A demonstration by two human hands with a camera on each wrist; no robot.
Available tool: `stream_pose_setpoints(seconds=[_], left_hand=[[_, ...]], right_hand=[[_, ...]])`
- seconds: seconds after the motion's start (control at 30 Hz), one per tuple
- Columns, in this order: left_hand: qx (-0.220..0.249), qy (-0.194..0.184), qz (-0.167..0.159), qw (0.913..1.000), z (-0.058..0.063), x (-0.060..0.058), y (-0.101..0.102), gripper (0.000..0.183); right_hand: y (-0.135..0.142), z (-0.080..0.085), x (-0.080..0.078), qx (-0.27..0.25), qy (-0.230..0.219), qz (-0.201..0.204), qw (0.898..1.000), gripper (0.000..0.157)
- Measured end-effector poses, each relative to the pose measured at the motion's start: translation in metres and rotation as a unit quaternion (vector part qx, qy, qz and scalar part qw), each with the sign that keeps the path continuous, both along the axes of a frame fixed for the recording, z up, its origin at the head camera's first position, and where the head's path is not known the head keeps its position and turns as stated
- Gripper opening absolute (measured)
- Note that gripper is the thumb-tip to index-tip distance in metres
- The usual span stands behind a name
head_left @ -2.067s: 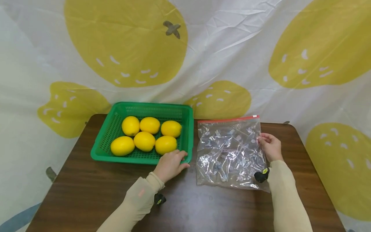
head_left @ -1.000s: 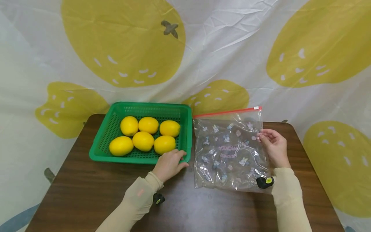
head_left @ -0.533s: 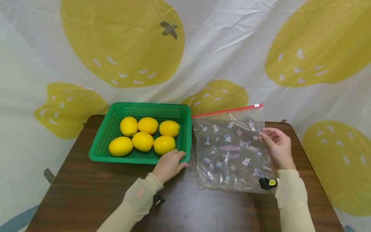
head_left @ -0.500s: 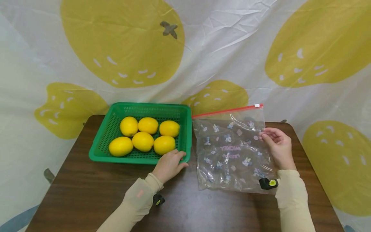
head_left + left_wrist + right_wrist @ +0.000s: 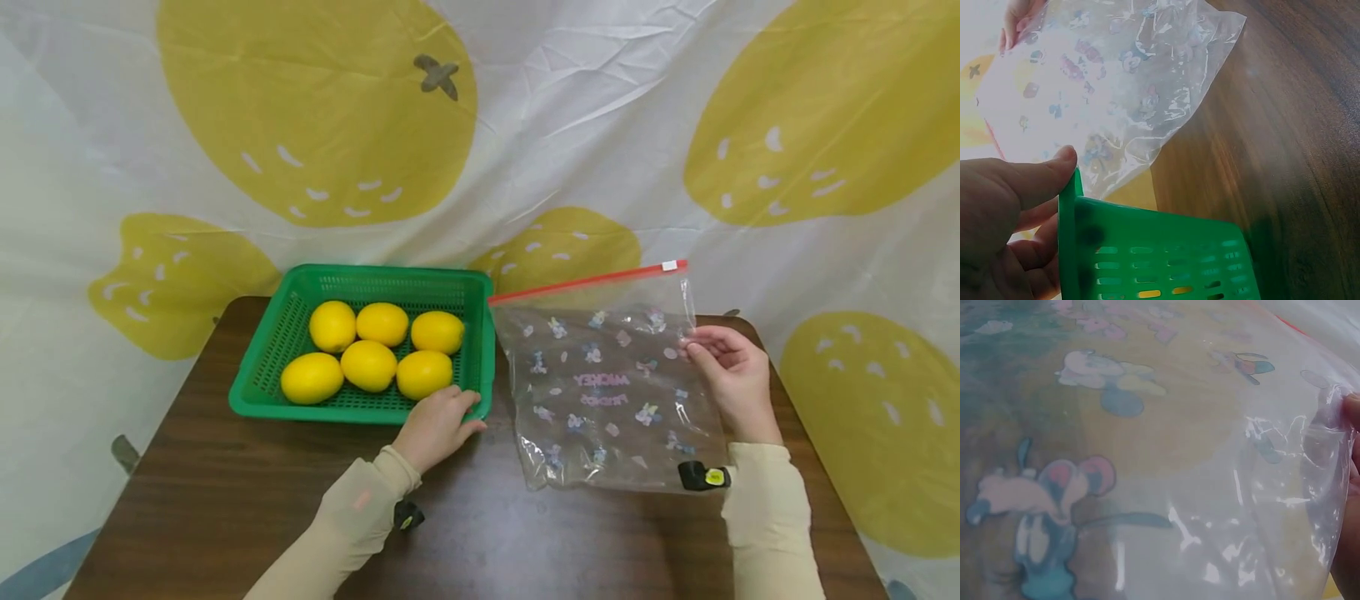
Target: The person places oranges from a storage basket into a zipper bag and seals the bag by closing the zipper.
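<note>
A clear zip bag (image 5: 600, 383) printed with small cartoon figures hangs raised and tilted, its red slider strip along the top. My right hand (image 5: 731, 375) pinches the bag's right side between thumb and fingers. In the right wrist view the printed film (image 5: 1147, 444) fills most of the picture. At the front right corner of a green basket (image 5: 322, 412), my left hand (image 5: 438, 425) grips the rim; the left wrist view has the thumb (image 5: 1041, 178) on one side of the basket wall (image 5: 1147, 237) and fingers on the other. Several lemons (image 5: 369, 365) lie inside the basket.
Everything stands on a dark brown wooden table (image 5: 465, 533). Behind its back edge hangs a white curtain (image 5: 585, 108) printed with big yellow fruit. The bag's upper left corner is close to the basket's right rim.
My right hand has moved right and slightly up with the bag, which has lifted off the table and smoothed out. My left hand and the basket have stayed put.
</note>
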State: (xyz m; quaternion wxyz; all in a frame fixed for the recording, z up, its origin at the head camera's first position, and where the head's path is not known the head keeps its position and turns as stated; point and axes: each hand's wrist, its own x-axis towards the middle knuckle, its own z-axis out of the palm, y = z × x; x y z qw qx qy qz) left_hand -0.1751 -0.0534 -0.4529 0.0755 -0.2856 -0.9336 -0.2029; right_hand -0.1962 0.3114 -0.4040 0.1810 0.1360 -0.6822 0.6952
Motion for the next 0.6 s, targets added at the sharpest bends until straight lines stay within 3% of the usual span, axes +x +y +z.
stream_pose_setpoints(seconds=[0.27, 0.6], left_hand=[[-0.022, 0.002, -0.010, 0.9997, 0.004, -0.002, 0.001, 0.032], [-0.087, -0.020, -0.037, 0.9953, 0.018, -0.007, 0.002, 0.025]], right_hand=[[-0.004, 0.010, 0.004, 0.013, 0.025, 0.024, 0.999, 0.015], [-0.007, 0.017, 0.008, 0.021, 0.031, 0.036, 0.999, 0.018]])
